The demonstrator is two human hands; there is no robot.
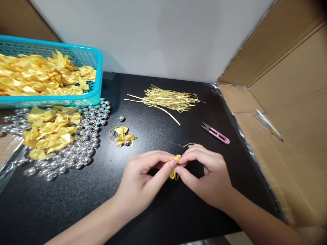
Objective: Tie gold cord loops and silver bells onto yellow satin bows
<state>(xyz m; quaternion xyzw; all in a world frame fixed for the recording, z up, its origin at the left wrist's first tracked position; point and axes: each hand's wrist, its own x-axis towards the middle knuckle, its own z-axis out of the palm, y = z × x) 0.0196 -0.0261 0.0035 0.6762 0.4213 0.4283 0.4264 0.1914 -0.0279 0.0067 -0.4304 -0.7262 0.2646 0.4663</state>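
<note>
Yellow satin ribbon bow (173,174) is pinched between thumb and fingers of both the left hand (145,180) and the right hand (209,173), above the glossy black tabletop (150,134), towards its near edge. Thin gold cord (189,144) shows just beyond the right fingers. Pink-handled metal snips (216,133) lie near the right edge, loose gold metallic strands (171,99) near the far edge, and shiny silver beads (74,156) towards the left edge.

Yellow ribbon bow (177,158), squeezed narrow, roughly upright, pinched between fingertips of left hand (143,180) and right hand (212,173), thin gold cord (188,144) curving out beyond the latter.
</note>
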